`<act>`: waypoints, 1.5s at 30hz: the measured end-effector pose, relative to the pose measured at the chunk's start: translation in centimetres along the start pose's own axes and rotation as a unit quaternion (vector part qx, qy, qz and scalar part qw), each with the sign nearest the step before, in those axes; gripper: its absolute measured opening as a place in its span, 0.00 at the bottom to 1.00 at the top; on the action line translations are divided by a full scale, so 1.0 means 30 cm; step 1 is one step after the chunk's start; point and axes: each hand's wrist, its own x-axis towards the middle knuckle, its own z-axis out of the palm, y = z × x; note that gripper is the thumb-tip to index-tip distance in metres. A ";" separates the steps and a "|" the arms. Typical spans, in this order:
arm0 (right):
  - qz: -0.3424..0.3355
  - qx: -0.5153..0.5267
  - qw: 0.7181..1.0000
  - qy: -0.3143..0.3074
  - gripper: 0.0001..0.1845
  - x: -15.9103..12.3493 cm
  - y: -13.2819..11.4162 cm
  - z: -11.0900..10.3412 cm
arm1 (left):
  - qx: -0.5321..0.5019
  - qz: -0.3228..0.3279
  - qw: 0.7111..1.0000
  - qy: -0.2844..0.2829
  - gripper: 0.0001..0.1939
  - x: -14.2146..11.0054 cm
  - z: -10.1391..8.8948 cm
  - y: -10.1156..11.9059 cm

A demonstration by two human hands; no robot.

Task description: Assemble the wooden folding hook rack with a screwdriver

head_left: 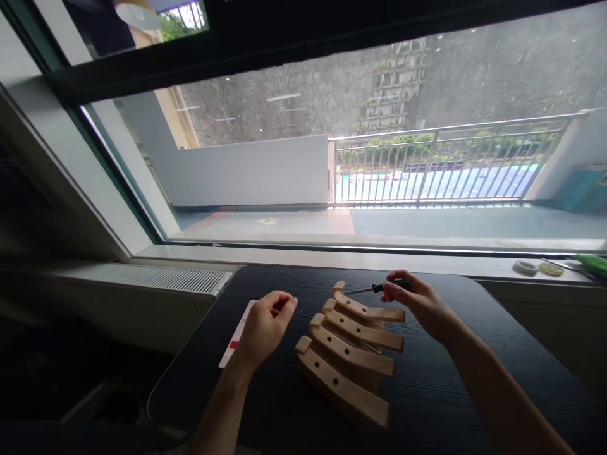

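Observation:
My right hand [420, 299] is closed around the black handle of a screwdriver [377, 288]. Its thin shaft points left, toward the curled end of the farthest wooden hook piece [370, 309]. Several such curved, light-wood pieces lie side by side in a row, each with dark round holes; the nearest wooden hook piece [348, 388] is closest to me. To the left of the row, my left hand [263, 327] is raised with thumb and fingers pinched together. Whatever is between those fingertips is hidden or too small to name. A white and red card [235, 342] lies partly behind this hand.
Everything lies on a black table [441, 398] with rounded corners, pushed against a window sill [303, 257]. Two tape rolls [525, 268] and a green item [590, 262] sit at the sill's right. A white radiator [156, 278] stands left of the table.

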 end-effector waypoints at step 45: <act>-0.139 -0.344 0.925 -0.079 0.09 0.204 -0.002 0.213 | -0.247 -0.066 0.942 -0.219 0.06 0.200 0.318 -0.196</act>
